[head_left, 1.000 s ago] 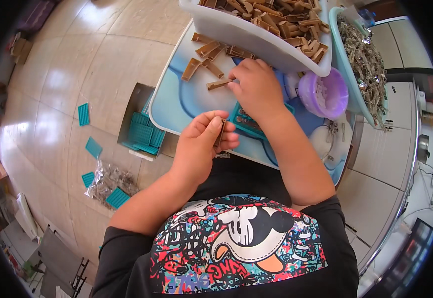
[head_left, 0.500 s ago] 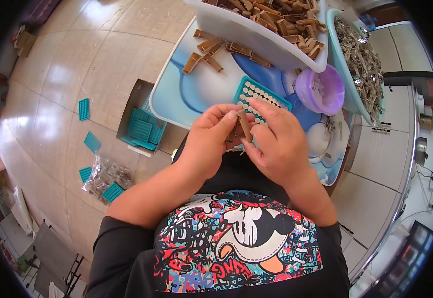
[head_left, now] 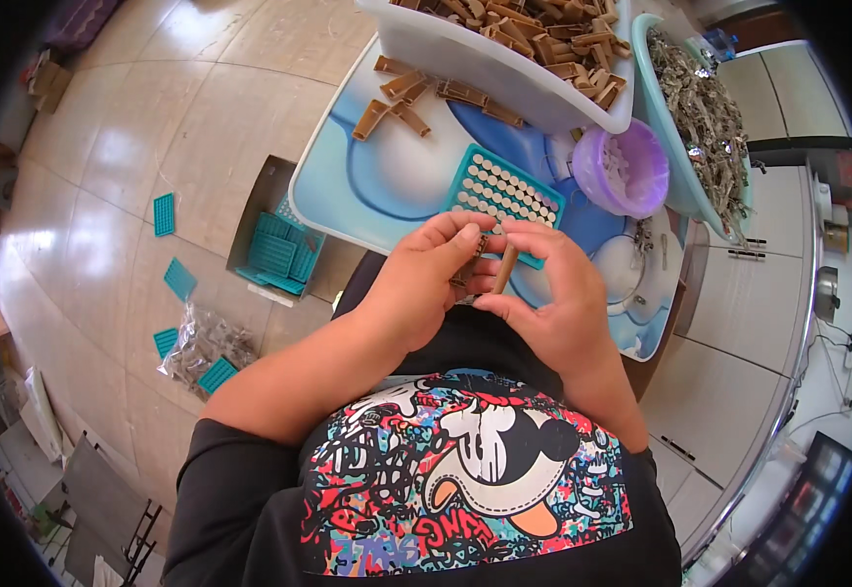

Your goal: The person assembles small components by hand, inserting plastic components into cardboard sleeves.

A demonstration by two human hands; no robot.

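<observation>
The left hand [head_left: 418, 279] is found half curled, a dark narrow piece [head_left: 464, 266] being gripped between thumb and fingers, its detail partly hidden. Just beyond, a teal tray [head_left: 459, 180] of pale discs [head_left: 504, 188] is noted; discs could be dislodged if it were knocked by the knuckles. A brown piece [head_left: 506, 267] is held between thumb and fingers of the right hand [head_left: 555, 284], which is partly open; a drop could be caused by so light a pinch.
</observation>
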